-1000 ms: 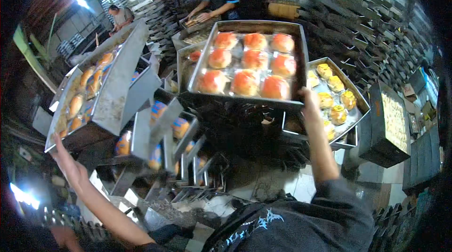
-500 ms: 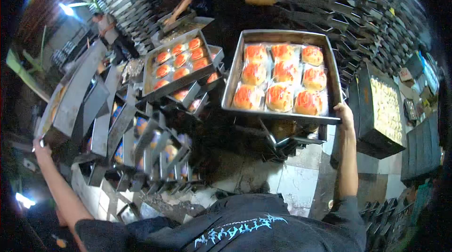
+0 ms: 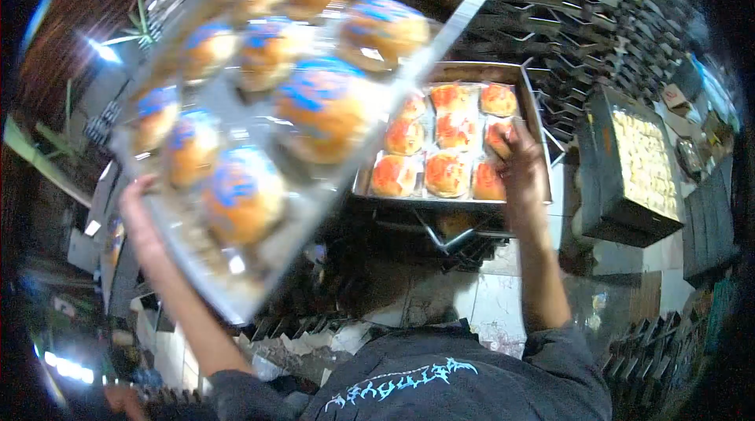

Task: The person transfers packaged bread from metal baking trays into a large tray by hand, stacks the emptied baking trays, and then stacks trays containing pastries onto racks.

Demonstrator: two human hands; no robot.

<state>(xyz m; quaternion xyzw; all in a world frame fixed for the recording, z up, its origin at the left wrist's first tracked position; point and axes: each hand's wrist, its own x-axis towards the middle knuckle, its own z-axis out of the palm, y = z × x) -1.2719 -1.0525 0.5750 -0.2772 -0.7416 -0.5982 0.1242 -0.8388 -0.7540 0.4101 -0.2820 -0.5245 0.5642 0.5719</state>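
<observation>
My left hand (image 3: 140,194) grips the lower left edge of a metal baking tray (image 3: 314,244), raised and tilted across the left half of the view. In this tray sit several glossy buns (image 3: 244,193) with blue topping on clear plastic, blurred by motion. My right hand (image 3: 521,155) hovers over the right side of a second tray (image 3: 440,205), fingers apart and a little blurred, holding nothing. That tray bears several buns (image 3: 448,173) with red topping and rests on a stack. The raised tray overlaps its left edge; whether they touch I cannot tell.
On the right, a dark box-like stack (image 3: 609,201) carries many small pale pieces (image 3: 645,161). Piled metal trays (image 3: 566,20) rise at the back. More trays (image 3: 653,358) are stacked at lower right. A bright lamp (image 3: 104,51) shines at upper left.
My left hand has lifted a tray of blue-topped buns from the left stack, toward the middle. My right hand has let go of the red-topped buns' tray corner and moved over its buns.
</observation>
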